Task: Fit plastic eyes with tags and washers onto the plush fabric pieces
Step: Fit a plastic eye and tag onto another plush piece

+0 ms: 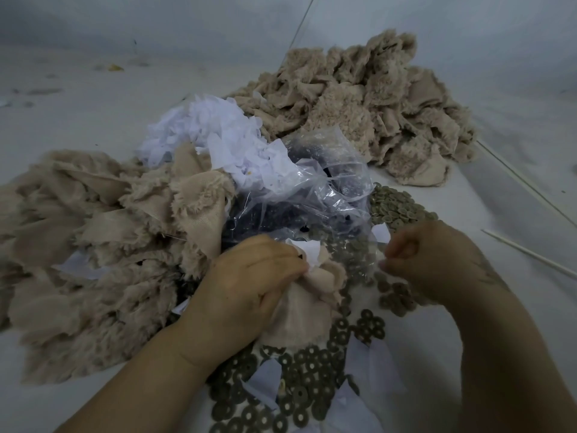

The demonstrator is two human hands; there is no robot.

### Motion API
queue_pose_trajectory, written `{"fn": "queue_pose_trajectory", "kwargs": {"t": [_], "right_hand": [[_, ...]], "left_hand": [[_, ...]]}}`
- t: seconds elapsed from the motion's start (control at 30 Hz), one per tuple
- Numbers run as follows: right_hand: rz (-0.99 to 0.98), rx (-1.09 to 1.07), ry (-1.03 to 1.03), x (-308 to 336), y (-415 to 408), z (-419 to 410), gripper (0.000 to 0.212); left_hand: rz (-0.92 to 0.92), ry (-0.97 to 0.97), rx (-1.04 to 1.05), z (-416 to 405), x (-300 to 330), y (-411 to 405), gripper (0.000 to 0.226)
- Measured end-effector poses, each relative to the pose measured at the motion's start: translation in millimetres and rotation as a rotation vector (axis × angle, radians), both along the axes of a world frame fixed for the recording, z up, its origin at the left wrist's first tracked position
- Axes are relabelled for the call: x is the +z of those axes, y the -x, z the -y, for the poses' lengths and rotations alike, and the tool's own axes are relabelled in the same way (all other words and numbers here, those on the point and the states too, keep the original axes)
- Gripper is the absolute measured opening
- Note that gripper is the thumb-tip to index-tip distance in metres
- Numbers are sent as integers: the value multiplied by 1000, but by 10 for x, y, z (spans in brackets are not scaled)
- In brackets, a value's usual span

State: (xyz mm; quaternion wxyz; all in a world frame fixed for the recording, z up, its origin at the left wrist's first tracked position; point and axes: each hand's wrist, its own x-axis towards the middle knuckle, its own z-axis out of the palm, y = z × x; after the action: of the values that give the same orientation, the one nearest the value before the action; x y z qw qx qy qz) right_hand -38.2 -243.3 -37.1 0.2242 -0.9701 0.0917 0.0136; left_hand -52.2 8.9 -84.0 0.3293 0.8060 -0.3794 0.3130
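So a beige plush piece [307,295] is being held up by the left hand [249,285], fingers curled round the bunched fabric, with a white tag [307,250] pinched against its top edge, right over the scattered washers [312,373] on the bench [93,120]. The right hand [437,260] is being kept just beside it, fingertips pressed together as if something tiny is being pinched, probably a washer, though what exactly can't be made out. The two hands are close but not touching.

For this step to go well, the fabric is best being kept taut around the hole so the eye post isn't being pushed in at a slant, and the tag is being lined up before the washer is being pressed on. The eye itself isn't visible here, so whether it's already seated can't be told.

The bag of dark eyes [296,195] is lying just behind the hands, the loose white tags [218,129] behind that. One plush heap [93,245] is piled to the left, another heap [374,114] farther back right. Snagging the bag while reaching is probably the main thing to be watched.
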Motion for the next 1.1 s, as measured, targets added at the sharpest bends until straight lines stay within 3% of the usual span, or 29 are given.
{"fn": "queue_pose_trajectory", "kwargs": {"t": [0.07,0.37,0.57,0.73,1.1], "right_hand": [[-125,75,-39,-60,1,-52,20],[-55,235,79,-151,22,-194,7],[-21,81,112,35,102,-21,34],[-208,196,53,83,299,-107,19],[-197,241,267,-16,415,-308,15]], "left_hand": [[1,-25,-27,-7,-11,-2,12],[-8,-37,-21,-10,-48,0,12],[-10,-25,-5,-5,-50,3,16],[-3,-5,-17,1,-31,17,14],[0,17,-30,-1,-53,38,13]]}}
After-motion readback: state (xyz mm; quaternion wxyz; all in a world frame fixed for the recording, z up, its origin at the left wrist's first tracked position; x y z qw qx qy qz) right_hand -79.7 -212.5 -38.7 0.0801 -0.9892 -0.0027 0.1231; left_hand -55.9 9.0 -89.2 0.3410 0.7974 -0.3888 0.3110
